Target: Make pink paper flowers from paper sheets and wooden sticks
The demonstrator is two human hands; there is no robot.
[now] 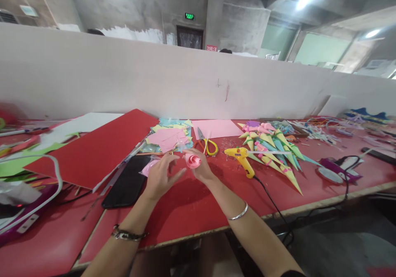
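A rolled pink paper rose (193,160) sits in my right hand (202,167), its spiral end turned toward me and the fingers wrapped round its far side. My left hand (161,174) is just left of the roll, thumb and fingers apart, with nothing in it that I can see. Beyond the hands lie scissors (211,148) with yellow and red handles. Pink paper pieces (168,138) rest on a stack of yellow and blue scraps. A yellow glue gun (244,159) lies on its side to the right of my hands.
Several paper cones with pink trim (275,145) are piled at the right. A black phone (126,182) and large red sheet (102,149) lie left. A pink sheet (216,128) lies against the white partition (154,79). The glue gun's cord (272,202) drops over the table edge.
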